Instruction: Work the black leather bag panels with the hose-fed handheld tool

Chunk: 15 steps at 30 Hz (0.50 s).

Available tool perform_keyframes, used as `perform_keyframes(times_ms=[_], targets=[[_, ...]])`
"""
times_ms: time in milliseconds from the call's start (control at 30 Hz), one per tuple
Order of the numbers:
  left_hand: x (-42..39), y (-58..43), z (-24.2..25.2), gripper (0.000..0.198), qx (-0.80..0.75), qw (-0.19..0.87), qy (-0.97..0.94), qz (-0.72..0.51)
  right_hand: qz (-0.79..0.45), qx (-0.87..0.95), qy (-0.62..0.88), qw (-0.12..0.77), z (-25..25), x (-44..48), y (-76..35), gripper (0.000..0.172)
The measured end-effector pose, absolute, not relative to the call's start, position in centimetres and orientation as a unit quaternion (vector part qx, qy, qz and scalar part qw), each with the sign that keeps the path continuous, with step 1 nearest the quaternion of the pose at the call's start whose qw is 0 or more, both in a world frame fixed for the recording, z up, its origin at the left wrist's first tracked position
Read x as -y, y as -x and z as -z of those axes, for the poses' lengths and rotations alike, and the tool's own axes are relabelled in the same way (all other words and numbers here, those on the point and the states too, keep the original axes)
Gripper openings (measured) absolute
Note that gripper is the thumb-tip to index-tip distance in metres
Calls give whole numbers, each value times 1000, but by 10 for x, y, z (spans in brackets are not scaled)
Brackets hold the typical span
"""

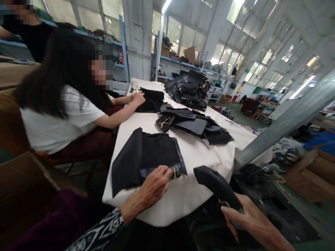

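Observation:
A black fabric piece [157, 150] lies flat near the front of the white-covered table, with gold-coloured metal hardware [175, 173] at its lower right edge. My left hand [157, 183] is over that edge, its fingers bent together beside the hardware; what they pinch, if anything, is hidden. To the right, past the table's front edge, my right hand [234, 212] grips a black curved tool [216, 181] with its broad end pointing up and left toward the table.
Black pieces [193, 123] with zippers lie mid-table, and a taller stack [190, 89] stands behind. A person [65, 104] sits at the left, hands on black fabric [151, 99]. A slanted metal post [285, 122] rises at the right. Cardboard boxes [312, 174] stand right.

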<state>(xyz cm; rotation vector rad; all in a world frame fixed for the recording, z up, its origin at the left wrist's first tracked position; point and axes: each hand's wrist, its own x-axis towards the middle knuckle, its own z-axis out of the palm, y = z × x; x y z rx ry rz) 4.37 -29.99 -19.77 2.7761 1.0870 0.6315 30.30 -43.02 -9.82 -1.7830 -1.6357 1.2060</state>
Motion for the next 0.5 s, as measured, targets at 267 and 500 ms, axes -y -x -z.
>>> perform_keyframes(times_ms=[267, 500], targets=[[277, -60, 198, 15, -339, 70, -912, -221, -439, 613, 622, 213, 117, 410, -287, 18], [270, -49, 206, 10, -296, 202, -878, -317, -470, 601, 612, 208, 124, 372, -277, 18]])
